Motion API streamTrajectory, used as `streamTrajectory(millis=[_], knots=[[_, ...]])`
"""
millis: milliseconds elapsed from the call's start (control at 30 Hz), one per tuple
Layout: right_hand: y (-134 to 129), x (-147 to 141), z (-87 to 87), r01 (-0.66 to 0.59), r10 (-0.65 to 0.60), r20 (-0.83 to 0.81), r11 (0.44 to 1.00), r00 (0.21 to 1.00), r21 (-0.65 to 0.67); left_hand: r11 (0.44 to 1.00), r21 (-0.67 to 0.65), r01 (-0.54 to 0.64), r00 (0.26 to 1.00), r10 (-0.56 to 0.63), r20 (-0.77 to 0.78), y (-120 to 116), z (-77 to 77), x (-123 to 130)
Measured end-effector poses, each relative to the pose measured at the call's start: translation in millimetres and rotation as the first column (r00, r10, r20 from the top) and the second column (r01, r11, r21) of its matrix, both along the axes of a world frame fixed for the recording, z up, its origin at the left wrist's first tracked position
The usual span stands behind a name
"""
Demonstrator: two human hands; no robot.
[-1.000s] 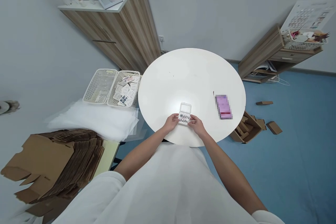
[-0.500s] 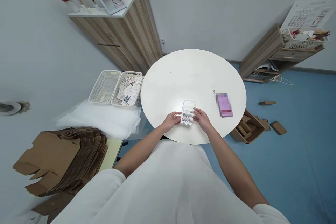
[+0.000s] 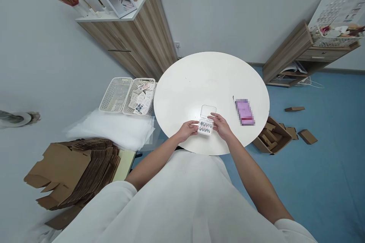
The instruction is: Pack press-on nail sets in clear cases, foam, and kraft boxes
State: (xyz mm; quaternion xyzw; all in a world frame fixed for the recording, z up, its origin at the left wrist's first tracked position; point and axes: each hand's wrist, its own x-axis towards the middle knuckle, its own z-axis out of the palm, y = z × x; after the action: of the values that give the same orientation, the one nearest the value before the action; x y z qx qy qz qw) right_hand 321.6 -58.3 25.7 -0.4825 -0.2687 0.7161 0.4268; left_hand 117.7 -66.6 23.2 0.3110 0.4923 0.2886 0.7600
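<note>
A small clear plastic case [image 3: 205,127] is held above the near edge of the white round table, its hinged lid [image 3: 208,111] raised away from me. Two rows of shiny silvery press-on nails lie in its base. My left hand [image 3: 186,130] pinches the case's left edge between thumb and fingers. On the opposite side, my right hand [image 3: 222,126] grips the right edge, with a finger reaching up over the lower right part of the lid.
On the white table [image 3: 182,79] lies a blurred purple item [image 3: 245,112] at right. White baskets [image 3: 115,94], one with cards, plastic sheets [image 3: 111,129] and flattened cartons [image 3: 65,171] are at left. A carton of small boxes [image 3: 272,136] stands on the floor at right.
The case's lid has tipped further back and looks wider open. My right fingers have shifted onto the lid's lower right part. The whole view has moved slightly.
</note>
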Motion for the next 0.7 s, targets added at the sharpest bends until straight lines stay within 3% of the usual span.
streamTrajectory(millis=[133,300,500,700], knots=[[-2,1,2.2,-0.033,0.036,-0.116,0.999,0.993,0.023,0.998,-0.022,-0.053,0.998,0.054,0.038,0,1.0,1],[-8,-7,1.8,-0.015,0.016,-0.148,1.000,0.989,0.014,0.988,-0.040,-0.148,0.987,0.150,0.057,0,2.6,4],[-23,-18,-7.4,0.047,-0.047,-0.038,0.999,0.998,-0.007,0.975,-0.061,-0.212,0.975,0.215,0.050,-1,2.3,4],[-30,-21,-11.5,0.117,-0.117,0.078,0.993,0.990,0.010,0.983,-0.025,-0.179,0.984,0.179,-0.005,-3,3.1,2]])
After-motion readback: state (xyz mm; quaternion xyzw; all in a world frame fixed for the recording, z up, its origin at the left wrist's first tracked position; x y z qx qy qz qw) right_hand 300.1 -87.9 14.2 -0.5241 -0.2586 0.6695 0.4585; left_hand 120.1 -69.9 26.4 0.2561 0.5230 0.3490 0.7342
